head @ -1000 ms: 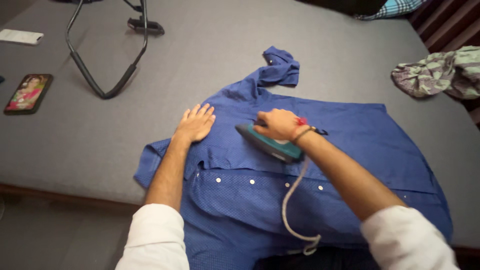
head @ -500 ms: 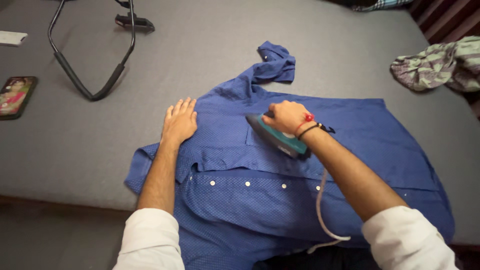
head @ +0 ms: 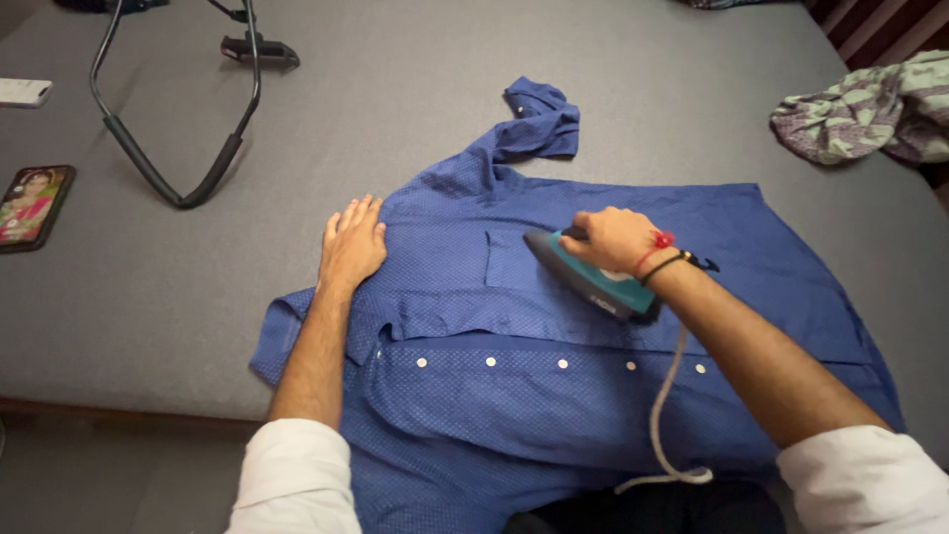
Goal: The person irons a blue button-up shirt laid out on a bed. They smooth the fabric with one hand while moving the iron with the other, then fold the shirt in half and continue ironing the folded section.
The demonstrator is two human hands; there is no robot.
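In the head view, a blue dotted shirt lies spread flat on a grey padded surface, its near edge hanging toward the person and one sleeve crumpled at the far side. The right hand is closed around the handle of a teal iron, which rests on the shirt just right of the chest pocket. A pale cord runs from the iron toward the near edge. The left hand lies flat on the shirt's left shoulder, fingers spread, holding nothing. Far left, a phone and a black looped strap lie well apart from the shirt. A patterned cloth sits bunched at the far right.
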